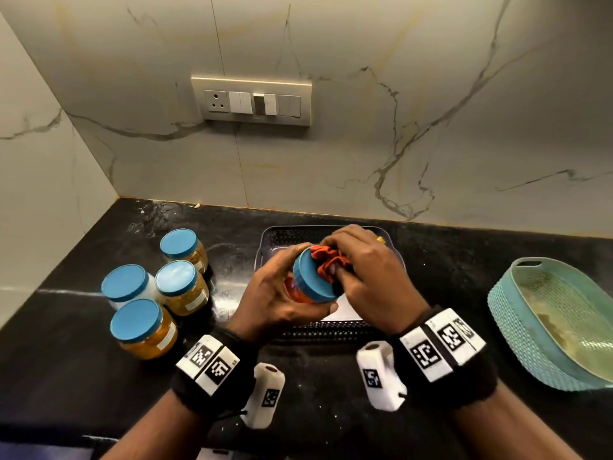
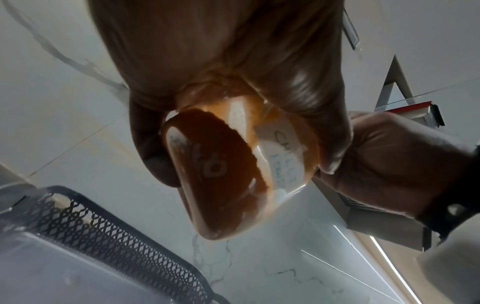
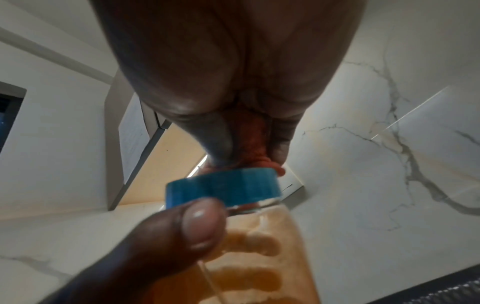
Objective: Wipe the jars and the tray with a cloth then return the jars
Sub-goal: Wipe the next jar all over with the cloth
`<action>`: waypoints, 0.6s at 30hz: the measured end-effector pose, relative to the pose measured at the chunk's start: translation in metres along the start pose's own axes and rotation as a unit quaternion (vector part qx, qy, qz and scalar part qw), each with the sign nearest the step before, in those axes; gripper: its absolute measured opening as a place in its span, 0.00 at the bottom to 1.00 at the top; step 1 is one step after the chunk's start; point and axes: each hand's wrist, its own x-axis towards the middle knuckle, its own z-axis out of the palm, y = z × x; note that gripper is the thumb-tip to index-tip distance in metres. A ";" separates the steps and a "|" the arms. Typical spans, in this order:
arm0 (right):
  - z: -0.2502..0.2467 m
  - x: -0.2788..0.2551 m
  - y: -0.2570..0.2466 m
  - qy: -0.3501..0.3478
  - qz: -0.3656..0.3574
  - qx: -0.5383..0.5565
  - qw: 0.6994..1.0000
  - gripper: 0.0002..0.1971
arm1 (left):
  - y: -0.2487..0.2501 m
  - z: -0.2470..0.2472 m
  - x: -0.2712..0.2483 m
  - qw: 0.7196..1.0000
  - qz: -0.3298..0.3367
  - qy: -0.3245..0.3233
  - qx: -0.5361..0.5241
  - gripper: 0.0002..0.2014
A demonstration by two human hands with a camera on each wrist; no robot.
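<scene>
So there's a black bench (image 1: 66,376) with a teal basket (image 1: 507,313) off to the right, a dark mesh tray (image 1: 331,330) in the middle and four blue-lidded jars (image 1: 180,287) parked just left of it. Left hand (image 1: 272,293) has its grip wrapped around a tilted jar of orange stuff (image 1: 295,288), held up over the tray. Right hand (image 1: 368,270) has its grip bunched on an orange cloth (image 1: 328,262), pressed against that jar's blue lid (image 1: 310,277).

Left hand (image 1: 275,293) holds a jar (image 1: 310,283) over the tray (image 1: 331,330) — right hand (image 1: 368,270) presses an orange cloth (image 1: 328,260) on its lid; four jars (image 1: 156,290) stand left on the counter (image 1: 66,376).
</scene>
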 end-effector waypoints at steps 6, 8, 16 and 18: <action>0.003 -0.015 -0.017 -0.033 -0.029 0.071 0.997 0.19 | 0.008 -0.017 0.008 0.999 0.016 -0.006 0.048 0.41; -0.003 -0.024 -0.009 -0.051 -0.025 0.050 0.997 0.18 | 0.005 -0.019 0.007 0.999 0.008 -0.008 0.046 0.42; -0.009 -0.002 0.011 0.000 0.021 0.038 0.999 0.14 | 0.019 0.008 0.014 0.997 0.013 -0.008 0.080 0.37; -0.013 -0.003 0.001 -0.007 -0.001 0.075 0.997 0.17 | 0.023 0.006 0.022 0.998 0.006 -0.003 0.062 0.35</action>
